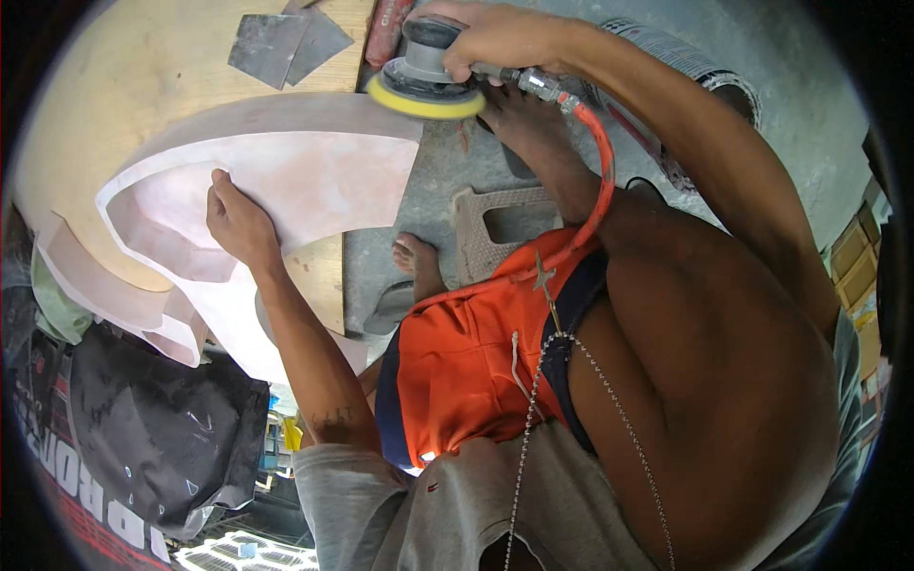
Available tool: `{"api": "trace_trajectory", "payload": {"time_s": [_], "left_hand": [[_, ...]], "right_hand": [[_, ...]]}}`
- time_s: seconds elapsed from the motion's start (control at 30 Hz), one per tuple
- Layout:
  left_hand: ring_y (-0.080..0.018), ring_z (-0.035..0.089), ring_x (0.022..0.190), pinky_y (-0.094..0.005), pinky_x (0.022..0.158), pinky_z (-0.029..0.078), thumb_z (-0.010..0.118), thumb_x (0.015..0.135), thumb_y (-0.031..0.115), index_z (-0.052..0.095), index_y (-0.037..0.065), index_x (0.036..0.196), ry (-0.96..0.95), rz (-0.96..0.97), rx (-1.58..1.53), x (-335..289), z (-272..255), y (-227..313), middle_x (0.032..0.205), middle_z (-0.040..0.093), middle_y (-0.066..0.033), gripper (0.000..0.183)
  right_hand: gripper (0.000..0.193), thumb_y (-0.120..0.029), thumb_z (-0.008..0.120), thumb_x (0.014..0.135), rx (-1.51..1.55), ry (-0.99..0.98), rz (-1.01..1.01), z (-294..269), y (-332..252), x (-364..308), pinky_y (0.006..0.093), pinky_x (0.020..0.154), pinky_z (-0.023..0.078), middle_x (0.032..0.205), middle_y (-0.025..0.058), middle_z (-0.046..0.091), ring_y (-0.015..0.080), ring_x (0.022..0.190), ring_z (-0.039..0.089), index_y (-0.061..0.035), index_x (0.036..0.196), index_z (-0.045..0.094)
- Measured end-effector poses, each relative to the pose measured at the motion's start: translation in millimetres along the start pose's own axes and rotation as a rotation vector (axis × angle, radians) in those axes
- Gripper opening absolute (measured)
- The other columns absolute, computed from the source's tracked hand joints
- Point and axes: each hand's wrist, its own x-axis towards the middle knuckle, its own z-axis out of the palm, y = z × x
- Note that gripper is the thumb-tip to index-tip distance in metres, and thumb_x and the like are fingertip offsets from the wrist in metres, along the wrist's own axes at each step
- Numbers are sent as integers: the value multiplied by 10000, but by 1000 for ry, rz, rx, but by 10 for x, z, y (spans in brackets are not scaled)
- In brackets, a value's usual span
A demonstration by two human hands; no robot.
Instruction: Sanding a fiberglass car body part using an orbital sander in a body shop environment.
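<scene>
A large curved panel, pale pink and white with a hollow recess, lies across a wooden board. My left hand is closed on it by the recess, thumb pointing up; the fingertips are partly hidden. With my right hand I grip an air-powered orbital sander by its head and inlet. Its yellow-edged pad is at the panel's far right corner; whether the pad touches cannot be made out. From the sander's fitting a red-orange air hose curves down toward my lap.
Grey sandpaper sheets lie on the wooden board, beside a red can. At left are another pinkish molded piece and a black plastic bag. A beige stool and a dirty bucket are on the floor.
</scene>
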Motion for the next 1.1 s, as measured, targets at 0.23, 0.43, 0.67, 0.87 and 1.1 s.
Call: {"api": "trace_trajectory", "payload": {"time_s": [0.23, 0.43, 0.67, 0.87, 1.1], "left_hand": [[-166, 435, 685, -338, 669, 383, 500, 1038, 370, 587, -22, 764, -17, -21, -40, 15, -3, -14, 675, 509, -41, 486], [-170, 423, 687, -337, 679, 384, 508, 1033, 372, 576, -24, 764, -4, -34, -43, -2, 11, 6, 669, 489, -41, 483], [-170, 437, 685, -337, 678, 390, 510, 1031, 372, 601, -30, 786, -6, -28, 7, -1, -9, 26, 667, 508, -45, 479], [-171, 451, 693, -337, 685, 399, 512, 1028, 366, 638, -43, 826, 11, -15, 14, 10, 0, -11, 684, 540, -54, 472], [-163, 433, 683, -339, 666, 388, 512, 1030, 361, 615, -40, 792, 0, 3, -25, 16, 0, -11, 667, 510, -40, 478]], "right_hand": [[719, 30, 593, 737, -71, -12, 50, -22, -116, -144, 297, 569, 520, 1107, 156, 637, 155, 720, 605, -78, 1435, 460], [756, 41, 584, 737, -137, -56, 88, 29, -233, -151, 308, 570, 548, 1228, 201, 620, 168, 737, 632, -118, 1466, 464], [749, 5, 607, 735, -145, 32, 35, 72, -136, -81, 314, 562, 512, 1100, 173, 658, 166, 653, 596, -102, 1466, 479], [732, -15, 614, 746, -149, 37, 79, 27, -91, -100, 306, 544, 473, 985, 134, 668, 153, 634, 574, -93, 1462, 482], [686, -20, 620, 745, -117, 36, 34, 35, -73, -102, 310, 538, 474, 914, 101, 666, 155, 605, 566, -102, 1420, 525]]}}
